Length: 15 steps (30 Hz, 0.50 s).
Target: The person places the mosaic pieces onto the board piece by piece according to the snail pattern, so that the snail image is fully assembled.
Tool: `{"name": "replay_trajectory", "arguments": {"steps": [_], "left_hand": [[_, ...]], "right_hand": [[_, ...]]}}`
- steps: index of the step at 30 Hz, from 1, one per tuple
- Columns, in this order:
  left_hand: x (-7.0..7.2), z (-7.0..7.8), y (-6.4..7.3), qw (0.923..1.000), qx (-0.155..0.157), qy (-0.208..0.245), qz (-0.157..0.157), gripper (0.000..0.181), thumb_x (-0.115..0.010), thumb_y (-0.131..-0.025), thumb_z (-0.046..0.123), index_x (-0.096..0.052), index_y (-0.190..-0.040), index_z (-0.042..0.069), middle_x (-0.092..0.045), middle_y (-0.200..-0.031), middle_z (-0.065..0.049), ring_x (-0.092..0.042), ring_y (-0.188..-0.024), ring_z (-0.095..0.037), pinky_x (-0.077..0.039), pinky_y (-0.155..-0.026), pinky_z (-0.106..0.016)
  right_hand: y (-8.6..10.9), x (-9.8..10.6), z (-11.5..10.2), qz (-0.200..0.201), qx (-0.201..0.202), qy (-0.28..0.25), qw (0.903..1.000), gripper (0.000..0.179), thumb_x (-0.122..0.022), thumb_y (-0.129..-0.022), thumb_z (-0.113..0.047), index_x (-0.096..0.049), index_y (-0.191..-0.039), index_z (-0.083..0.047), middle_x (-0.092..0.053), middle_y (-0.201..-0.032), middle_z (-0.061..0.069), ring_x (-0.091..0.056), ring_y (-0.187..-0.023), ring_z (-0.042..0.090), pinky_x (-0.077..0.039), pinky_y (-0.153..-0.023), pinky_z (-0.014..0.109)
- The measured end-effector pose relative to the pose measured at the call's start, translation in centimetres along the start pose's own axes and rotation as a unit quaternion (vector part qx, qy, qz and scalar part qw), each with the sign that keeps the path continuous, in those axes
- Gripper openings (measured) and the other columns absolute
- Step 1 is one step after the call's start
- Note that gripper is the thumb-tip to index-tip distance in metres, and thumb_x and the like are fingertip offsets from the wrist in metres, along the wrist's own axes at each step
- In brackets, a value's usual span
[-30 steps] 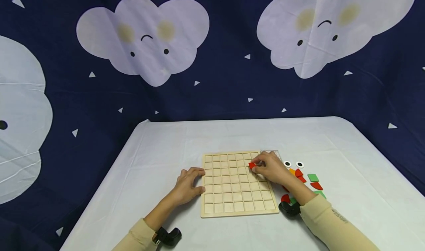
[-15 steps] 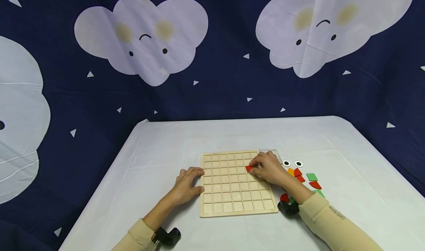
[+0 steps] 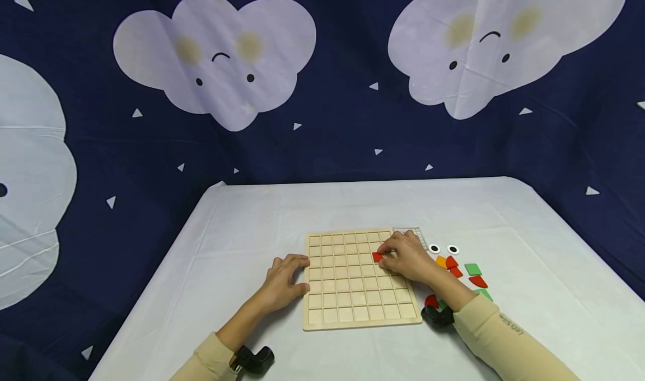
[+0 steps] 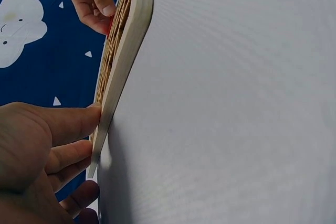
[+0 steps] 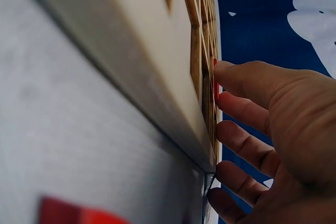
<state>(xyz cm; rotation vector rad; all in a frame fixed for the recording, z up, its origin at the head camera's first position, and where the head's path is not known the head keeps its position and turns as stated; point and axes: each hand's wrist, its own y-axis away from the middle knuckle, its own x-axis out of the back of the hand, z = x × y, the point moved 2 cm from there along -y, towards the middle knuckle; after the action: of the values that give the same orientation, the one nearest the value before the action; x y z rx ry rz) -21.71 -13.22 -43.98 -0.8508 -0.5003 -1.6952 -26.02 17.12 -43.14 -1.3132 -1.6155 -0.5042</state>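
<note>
A square wooden grid board [image 3: 347, 324] lies flat on the white table. My left hand [image 3: 283, 283] rests against its left edge, thumb and fingers spread along the rim; in the left wrist view, the thumb [image 4: 73, 123] touches the board's side. Over the board's upper right part, my right hand [image 3: 410, 256] pinches a small red square tile [image 3: 377, 257] between thumb and index finger. The tile lies low at a grid cell, its right side partly covered by the fingertips. In the right wrist view, the red tile [image 5: 216, 77] shows edge-on at the board's surface.
Right of the board lie two round eye pieces [image 3: 453, 249], an orange piece [image 3: 440, 261], several red pieces [image 3: 478, 281] and green pieces [image 3: 473, 269], some partly under the right forearm. A grid-printed sheet [image 3: 414, 235] sits behind the right hand. Dark cloud-patterned cloth [image 3: 332, 146] hangs behind.
My right hand has moved slightly left with the red tile, which now lies flatter and squarer to the grid. The left hand stays at the board's edge.
</note>
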Motion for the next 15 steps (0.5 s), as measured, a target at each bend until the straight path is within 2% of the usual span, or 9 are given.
{"name": "replay_trajectory", "arguments": {"steps": [9, 15], "left_hand": [[-0.1, 0.0, 0.0, 1.0000, 0.001, -0.005, 0.001, 0.046, -0.073, -0.078, 0.013, -0.059, -0.122, 0.007, -0.053, -0.133, -0.002, -0.038, -0.101, -0.017, -0.028, -0.086, -0.038], [0.0, 0.0, -0.1, 1.0000, -0.003, -0.008, 0.002, 0.046, -0.073, -0.079, 0.013, -0.060, -0.122, 0.007, -0.053, -0.133, -0.002, -0.039, -0.101, -0.017, -0.028, -0.087, -0.039]], "right_hand": [[0.0, 0.2, -0.1, 0.000, -0.012, 0.003, 0.9999, 0.023, -0.077, -0.072, -0.027, -0.072, -0.093, -0.020, -0.062, -0.092, -0.003, -0.041, -0.083, 0.016, -0.031, -0.074, 0.031], [0.6, 1.7, 0.1, 0.001, -0.023, 0.001, 0.9997, 0.023, -0.073, -0.078, -0.024, -0.072, -0.099, -0.016, -0.062, -0.098, 0.001, -0.045, -0.093, 0.021, -0.033, -0.081, 0.041]]}}
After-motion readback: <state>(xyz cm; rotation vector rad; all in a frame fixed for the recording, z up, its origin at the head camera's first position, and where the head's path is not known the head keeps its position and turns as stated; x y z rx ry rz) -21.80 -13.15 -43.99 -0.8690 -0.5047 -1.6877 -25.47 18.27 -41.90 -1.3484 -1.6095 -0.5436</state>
